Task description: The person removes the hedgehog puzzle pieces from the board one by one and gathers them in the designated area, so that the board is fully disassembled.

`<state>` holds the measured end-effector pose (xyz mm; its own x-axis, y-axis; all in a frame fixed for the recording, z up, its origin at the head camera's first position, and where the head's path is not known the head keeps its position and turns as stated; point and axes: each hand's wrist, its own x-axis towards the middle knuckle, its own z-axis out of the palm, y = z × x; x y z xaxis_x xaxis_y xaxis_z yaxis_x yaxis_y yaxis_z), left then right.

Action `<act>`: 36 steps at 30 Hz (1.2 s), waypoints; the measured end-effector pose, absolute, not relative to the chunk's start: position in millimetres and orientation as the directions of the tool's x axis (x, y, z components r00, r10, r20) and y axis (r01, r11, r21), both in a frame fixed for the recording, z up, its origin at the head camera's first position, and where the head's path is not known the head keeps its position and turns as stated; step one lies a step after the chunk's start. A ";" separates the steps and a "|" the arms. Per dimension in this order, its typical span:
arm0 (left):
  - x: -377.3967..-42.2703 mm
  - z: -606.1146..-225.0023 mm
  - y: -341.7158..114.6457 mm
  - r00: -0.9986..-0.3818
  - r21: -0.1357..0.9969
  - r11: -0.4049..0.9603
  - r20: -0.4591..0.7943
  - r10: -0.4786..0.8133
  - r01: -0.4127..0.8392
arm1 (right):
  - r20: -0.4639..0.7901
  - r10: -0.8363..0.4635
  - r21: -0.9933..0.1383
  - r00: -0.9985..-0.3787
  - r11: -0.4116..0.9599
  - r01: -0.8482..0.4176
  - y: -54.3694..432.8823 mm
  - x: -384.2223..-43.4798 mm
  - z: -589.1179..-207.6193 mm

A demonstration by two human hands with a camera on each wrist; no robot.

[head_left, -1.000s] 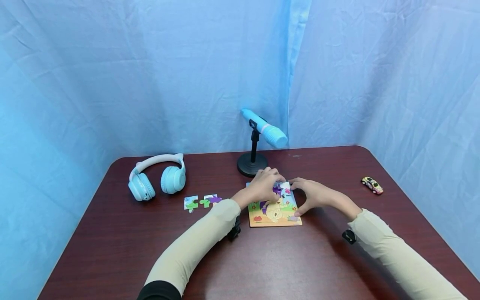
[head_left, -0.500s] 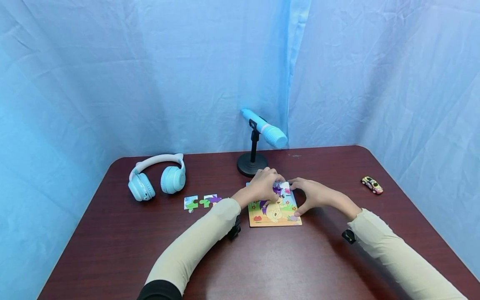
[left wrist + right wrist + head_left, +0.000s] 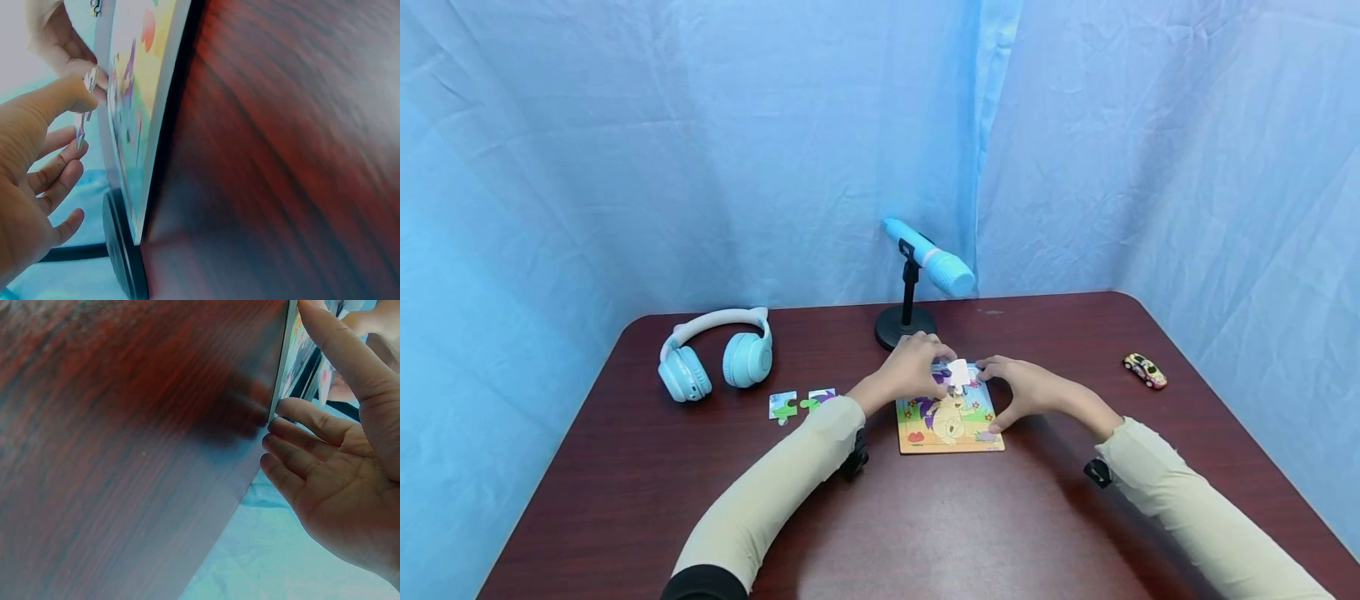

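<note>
A picture puzzle board [image 3: 951, 429] with a cartoon pony lies flat on the table. Above its far part, my left hand [image 3: 913, 368] pinches a jigsaw piece [image 3: 958, 372] between thumb and fingertips. In the head view the piece is tilted up, its pale face showing; the left wrist view has it nearly edge-on [image 3: 86, 112]. My right hand [image 3: 1033, 387] touches the board's right side, thumb [image 3: 334, 344] on the near part and fingertips at the far corner, fingers fairly straight. Left of the board lie loose jigsaw pieces [image 3: 782, 405], one partly behind the left sleeve.
Behind the board a blue microphone [image 3: 928, 254] stands on a round black base [image 3: 891, 325]. Blue and white headphones [image 3: 747, 360] lie at the back left. A toy car [image 3: 1145, 371] is at the right. Blue curtains [image 3: 775, 150] hang behind the table [image 3: 962, 525].
My left hand has lifted the jigsaw piece from the board's far part, tilted it up and drawn slightly left. My right hand has stayed at the board's right side.
</note>
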<state>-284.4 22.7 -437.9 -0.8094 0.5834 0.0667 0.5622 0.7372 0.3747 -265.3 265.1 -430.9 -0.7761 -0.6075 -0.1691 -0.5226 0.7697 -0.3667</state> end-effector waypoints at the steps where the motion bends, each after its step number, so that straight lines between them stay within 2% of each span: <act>1: -283.8 -436.6 19.0 -0.810 0.384 0.733 0.074 0.582 0.562 | -0.171 -0.606 -0.367 -0.777 0.771 -0.521 265.0 -265.4 -430.9; 9: -280.1 -426.1 -14.6 -0.800 0.381 0.716 0.123 0.588 0.585 | -0.177 -0.595 -0.353 -0.784 0.782 -0.513 263.5 -265.8 -432.0; 22: -257.7 -423.5 -82.4 -0.813 0.393 0.727 0.104 0.573 0.563 | -0.200 -0.577 -0.338 -0.792 0.799 -0.497 261.6 -265.1 -429.7; 36: -249.0 -447.4 -112.1 -0.814 0.421 0.726 0.053 0.578 0.543 | -0.199 -0.580 -0.347 -0.790 0.796 -0.497 262.5 -265.0 -431.6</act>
